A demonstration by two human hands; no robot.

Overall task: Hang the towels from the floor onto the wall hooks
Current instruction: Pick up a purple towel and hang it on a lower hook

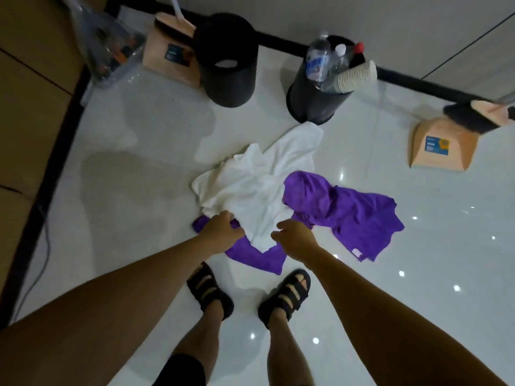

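A crumpled white towel (pixel 259 179) lies on the glossy white floor, partly over a purple towel (pixel 348 215) that spreads to the right and pokes out beneath it near my feet. My left hand (pixel 221 232) is down at the white towel's near left edge, its fingers curled at the cloth where white meets purple; whether it grips is unclear. My right hand (pixel 295 236) hovers just above the white towel's near corner, fingers bent and apart, holding nothing. No wall hooks are in view.
Two black bins stand beyond the towels: a lidded bin (pixel 227 59) and a bin full of bottles and paper cups (pixel 320 93). Peach dustpans sit at the back left (pixel 170 57) and at the right (pixel 443 143) with a brush. My sandalled feet (pixel 245 293) stand just behind the towels.
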